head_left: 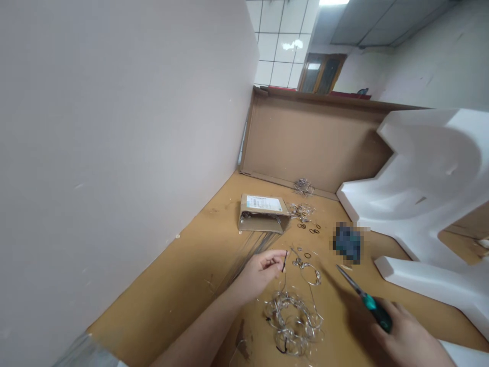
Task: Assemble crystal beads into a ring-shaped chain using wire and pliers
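My left hand pinches a short thin black strip between thumb and fingertips. A fine wire seems to run down from near it to a tangled ring of clear beads and wire loops. Two dark bits cling to that ring. In my right hand is a narrow tool with a green-and-black handle. Its tapered grey tip points up and left, apart from the beadwork. Between my hands lies a smaller wire loop with beads.
A small open cardboard box stands beyond my left hand, with thin wires before it. Wire bundles and small dark rings lie to its right. A blurred-out object sits near white foam. A pale panel rises at left.
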### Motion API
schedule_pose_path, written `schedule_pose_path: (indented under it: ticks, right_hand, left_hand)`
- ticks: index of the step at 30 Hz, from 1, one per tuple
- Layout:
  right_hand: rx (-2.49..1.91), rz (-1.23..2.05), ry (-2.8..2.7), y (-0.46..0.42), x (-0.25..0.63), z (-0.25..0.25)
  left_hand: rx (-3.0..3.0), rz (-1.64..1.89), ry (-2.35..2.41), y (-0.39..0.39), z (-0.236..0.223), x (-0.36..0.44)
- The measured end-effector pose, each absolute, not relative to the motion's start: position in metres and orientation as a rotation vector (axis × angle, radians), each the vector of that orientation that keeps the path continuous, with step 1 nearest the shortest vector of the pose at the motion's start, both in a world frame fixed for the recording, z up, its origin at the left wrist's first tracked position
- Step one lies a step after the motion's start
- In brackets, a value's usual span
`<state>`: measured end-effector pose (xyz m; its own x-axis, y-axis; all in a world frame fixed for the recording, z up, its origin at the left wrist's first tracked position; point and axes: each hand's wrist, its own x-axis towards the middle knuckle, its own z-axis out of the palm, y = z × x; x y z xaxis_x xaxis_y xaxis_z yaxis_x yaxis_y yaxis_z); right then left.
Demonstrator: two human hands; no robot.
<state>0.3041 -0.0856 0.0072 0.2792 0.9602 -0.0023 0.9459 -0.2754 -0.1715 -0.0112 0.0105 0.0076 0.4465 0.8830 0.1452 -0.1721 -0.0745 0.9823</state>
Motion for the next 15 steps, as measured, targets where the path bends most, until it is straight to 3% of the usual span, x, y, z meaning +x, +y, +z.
schedule_pose_path:
  ticks: [5, 9, 15]
  right_hand:
    - [-1.801, 1.198, -1.838, -0.075, 0.302, 0.030]
    - [-1.551, 1.524, -1.895, -0.070, 0.252, 0.055]
    - [-1.495, 1.684, -1.843, -0.066, 0.222, 0.081]
  left_hand:
    - [1.278, 0.969, 0.498, 0.007, 0.014, -0.011]
    - [1.244, 0.912, 0.414, 0.007, 0.014, -0.012]
    - [1.202, 0.855, 0.366, 0.005, 0.016, -0.013]
